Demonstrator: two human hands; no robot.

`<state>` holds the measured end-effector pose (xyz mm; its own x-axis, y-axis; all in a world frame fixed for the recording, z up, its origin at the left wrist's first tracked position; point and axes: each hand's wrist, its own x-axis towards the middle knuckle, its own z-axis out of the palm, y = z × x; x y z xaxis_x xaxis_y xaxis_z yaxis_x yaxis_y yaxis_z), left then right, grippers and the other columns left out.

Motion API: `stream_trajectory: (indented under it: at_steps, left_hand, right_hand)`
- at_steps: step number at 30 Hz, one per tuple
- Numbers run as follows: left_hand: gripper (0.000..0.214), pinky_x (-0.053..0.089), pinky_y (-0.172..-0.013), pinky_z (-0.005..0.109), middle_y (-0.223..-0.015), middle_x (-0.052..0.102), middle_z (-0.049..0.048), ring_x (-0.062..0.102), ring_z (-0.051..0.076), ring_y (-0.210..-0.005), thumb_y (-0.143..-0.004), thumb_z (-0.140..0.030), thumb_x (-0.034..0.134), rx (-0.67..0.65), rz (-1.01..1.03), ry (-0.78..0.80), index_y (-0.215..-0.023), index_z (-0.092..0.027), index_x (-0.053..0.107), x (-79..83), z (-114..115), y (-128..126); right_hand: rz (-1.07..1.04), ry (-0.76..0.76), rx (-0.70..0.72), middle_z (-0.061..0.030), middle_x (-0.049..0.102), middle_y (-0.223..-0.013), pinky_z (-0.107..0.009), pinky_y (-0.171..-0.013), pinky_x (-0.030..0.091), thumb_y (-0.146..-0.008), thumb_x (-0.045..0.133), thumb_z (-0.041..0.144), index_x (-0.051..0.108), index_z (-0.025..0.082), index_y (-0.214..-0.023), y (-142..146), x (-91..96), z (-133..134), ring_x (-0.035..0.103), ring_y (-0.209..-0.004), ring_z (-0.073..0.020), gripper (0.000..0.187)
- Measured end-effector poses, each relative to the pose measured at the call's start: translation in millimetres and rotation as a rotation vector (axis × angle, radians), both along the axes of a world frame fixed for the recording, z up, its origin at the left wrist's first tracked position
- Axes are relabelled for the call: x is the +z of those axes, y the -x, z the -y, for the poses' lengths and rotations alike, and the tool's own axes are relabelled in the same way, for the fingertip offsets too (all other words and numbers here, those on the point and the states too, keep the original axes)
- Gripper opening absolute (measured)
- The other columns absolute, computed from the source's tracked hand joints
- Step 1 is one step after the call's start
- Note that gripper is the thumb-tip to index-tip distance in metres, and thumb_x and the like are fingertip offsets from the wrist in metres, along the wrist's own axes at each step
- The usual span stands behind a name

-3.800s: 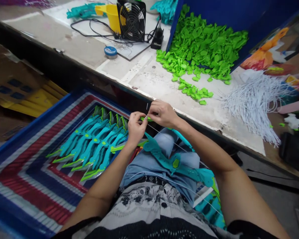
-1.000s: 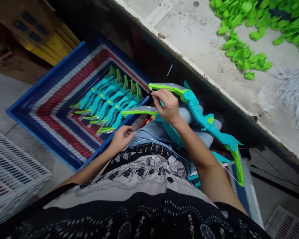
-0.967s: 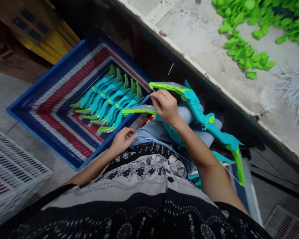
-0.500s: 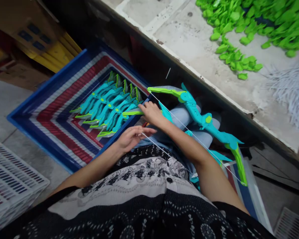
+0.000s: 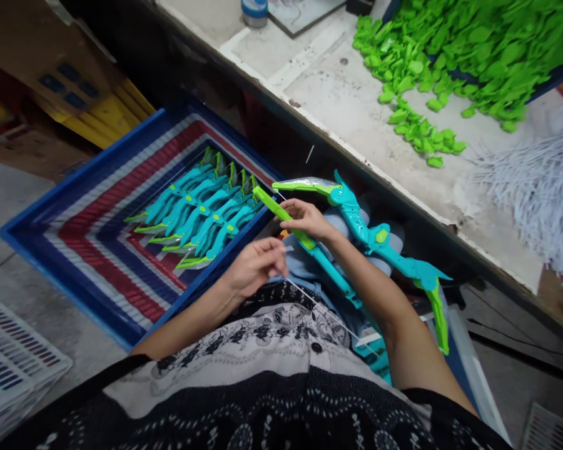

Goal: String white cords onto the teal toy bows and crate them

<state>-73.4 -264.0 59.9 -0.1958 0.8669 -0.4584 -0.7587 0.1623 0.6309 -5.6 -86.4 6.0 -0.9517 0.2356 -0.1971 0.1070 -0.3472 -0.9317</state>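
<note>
My right hand (image 5: 306,218) grips the green limb of a teal-and-green toy bow (image 5: 304,242) lying over my lap. My left hand (image 5: 256,266) pinches the end of a thin white string (image 5: 316,304) that runs back along that bow. A second, strung toy bow (image 5: 378,237) rests across my knees just beyond, its green tip pointing left. To the left, a blue crate (image 5: 51,215) holds a row of several finished teal bows (image 5: 194,209).
The workbench (image 5: 356,106) ahead carries a heap of green plastic parts (image 5: 455,44), a bundle of white strings (image 5: 530,187) and a tape roll (image 5: 254,10). Cardboard (image 5: 42,56) lies at far left, a white crate (image 5: 9,369) at lower left.
My right hand let go of the strung bow's tip and took up another bow from my lap, lifting its green limb. My left hand took hold of the loose string's end.
</note>
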Motion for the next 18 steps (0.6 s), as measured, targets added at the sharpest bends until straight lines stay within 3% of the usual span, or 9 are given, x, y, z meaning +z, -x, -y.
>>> stream_trajectory:
  at_steps: [3, 5, 11, 18]
  left_hand:
    - [0.023, 0.032, -0.042, 0.017, -0.05, 0.051, -0.0044, 0.039, 0.004, -0.041, -0.066, -0.031, 0.077, 0.362, -0.247, -0.004, -0.072, -0.015, 0.061, 7.3, -11, 23]
    - [0.023, 0.027, -0.04, 0.017, -0.052, 0.053, -0.0031, 0.039, 0.004, -0.042, -0.066, -0.032, 0.077, 0.451, -0.434, 0.0, -0.07, -0.015, 0.062, 9.7, -21, 36]
    - [0.018, 0.032, -0.044, 0.019, -0.057, 0.058, -0.0009, 0.045, 0.007, -0.047, -0.073, -0.033, 0.07, 0.379, -0.744, -0.015, -0.073, -0.015, 0.066, 10.5, -44, 51]
    - [0.018, 0.037, -0.049, 0.019, -0.058, 0.058, -0.0014, 0.048, 0.007, -0.052, -0.075, -0.033, 0.068, 0.346, -0.809, -0.025, -0.074, -0.015, 0.066, 11.1, -54, 54]
  right_hand:
    - [0.006, 0.085, -0.081, -0.0011, 0.07, -0.085, -0.024, -0.066, 0.051, -0.057, 0.082, 0.024, 0.056, 0.018, -0.095, -6, -1.0, -6, 0.064, -0.074, -0.0126, 0.046]
    - [0.004, 0.09, -0.12, -0.001, 0.071, -0.084, -0.023, -0.064, 0.051, -0.057, 0.082, 0.024, 0.056, 0.019, -0.094, -9, -3.5, -8, 0.064, -0.072, -0.012, 0.046]
    - [0.003, 0.077, -0.133, -0.0011, 0.071, -0.084, -0.023, -0.066, 0.05, -0.059, 0.081, 0.024, 0.055, 0.02, -0.094, -12, -3.5, -7, 0.064, -0.073, -0.012, 0.043]
    - [0.012, 0.101, -0.129, -0.0008, 0.071, -0.083, -0.023, -0.066, 0.049, -0.059, 0.081, 0.023, 0.054, 0.02, -0.093, -11, -0.8, -5, 0.064, -0.072, -0.0114, 0.044]
